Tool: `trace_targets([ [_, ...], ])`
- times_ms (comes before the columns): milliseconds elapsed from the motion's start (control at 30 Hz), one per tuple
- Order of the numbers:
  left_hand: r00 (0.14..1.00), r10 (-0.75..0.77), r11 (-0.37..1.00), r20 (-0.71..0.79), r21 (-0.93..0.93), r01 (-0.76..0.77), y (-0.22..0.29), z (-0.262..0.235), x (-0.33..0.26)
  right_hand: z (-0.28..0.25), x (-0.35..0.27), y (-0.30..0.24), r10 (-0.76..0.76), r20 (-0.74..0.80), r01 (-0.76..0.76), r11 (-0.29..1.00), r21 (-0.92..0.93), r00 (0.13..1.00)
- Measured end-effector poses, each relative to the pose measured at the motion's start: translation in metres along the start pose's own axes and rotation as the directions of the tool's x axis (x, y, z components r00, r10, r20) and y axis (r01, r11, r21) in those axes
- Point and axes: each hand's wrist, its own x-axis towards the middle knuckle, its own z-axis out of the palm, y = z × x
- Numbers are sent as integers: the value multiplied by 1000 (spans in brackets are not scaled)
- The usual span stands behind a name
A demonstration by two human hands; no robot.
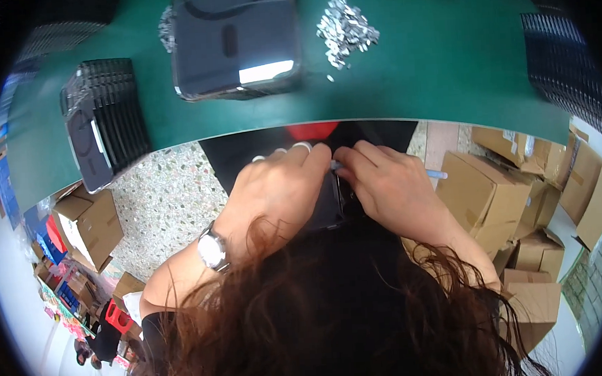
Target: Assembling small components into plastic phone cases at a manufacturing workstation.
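Both hands have their grip closed on one small dark flat part, held below the near edge of the table, close to the body. The left hand wraps its side and back, fingers curled over the top edge. The right hand pinches at the upper corner, and a thin light-blue stick-like tool juts out past it; I cannot tell how it is held.

The green table spreads across the upper view. On it, straight ahead, sits a large dark tray-like stack with a pale reflection on its top. To the left is a leaning stack of black trays, to the far right another dark ribbed stack. Cardboard boxes crowd the speckled floor on the right, and more sit on the left. A heap of small shiny metal pieces lies on the table right of the middle stack. A wristwatch is on the left wrist.

The dark part looks light, stiff and smooth, likely thin plastic, so it could slip or flex if squeezed mid-face. Holding it by its edges, as the left hand does, seems the safest purchase, leaving the corner free for fine work. Most of it is hidden by the fingers.
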Motion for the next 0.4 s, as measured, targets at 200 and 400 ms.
trace_targets([
  [200,914,-56,723,401,-615,314,-19,-77,-11,-11,18,1,-402,-322,378,915,-139,857],
  [400,853,-158,530,497,-686,498,-28,-68,-50,-2,41,-9,-550,-423,536,828,-165,720],
])
